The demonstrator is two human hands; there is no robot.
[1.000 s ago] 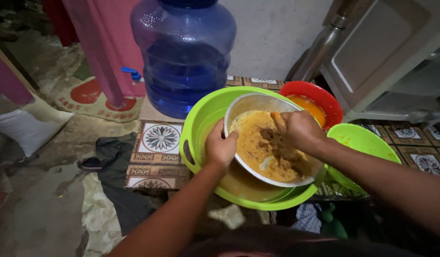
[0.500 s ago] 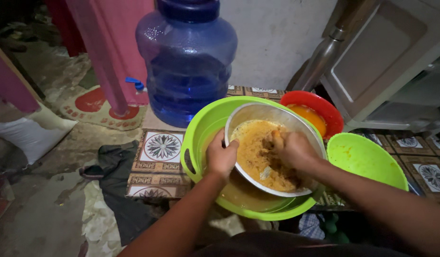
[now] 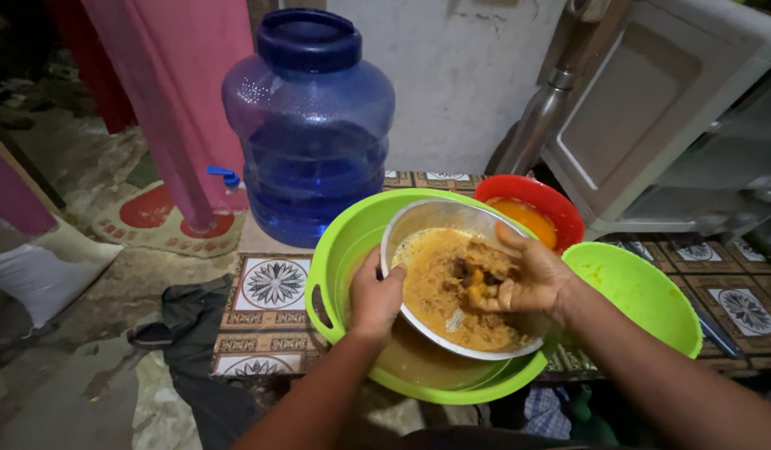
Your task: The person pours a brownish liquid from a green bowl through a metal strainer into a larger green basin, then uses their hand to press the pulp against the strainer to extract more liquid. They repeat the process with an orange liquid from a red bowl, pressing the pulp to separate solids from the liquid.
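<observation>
My left hand (image 3: 375, 293) grips the near-left rim of a metal bowl (image 3: 419, 218), which is tilted over a large green plastic tub (image 3: 340, 250). The bowl's inside is smeared with yellow-brown food residue. My right hand (image 3: 527, 279) is inside the bowl, fingers curled around a dark scrubbing pad (image 3: 470, 273) pressed against the bowl's inner surface. Murky water sits in the bottom of the tub under the bowl.
A big blue water jug (image 3: 310, 125) with a small tap stands behind the tub. A red bowl (image 3: 535, 196) with orange liquid and a smaller green bowl (image 3: 644, 292) sit to the right on the patterned tile floor (image 3: 269, 287). A white cabinet (image 3: 669, 108) stands at right; dark cloth (image 3: 185, 325) lies left.
My right hand has shifted from the bowl's far side toward its centre-right while rubbing the inside. My left hand stays on the rim. The view has drifted slightly.
</observation>
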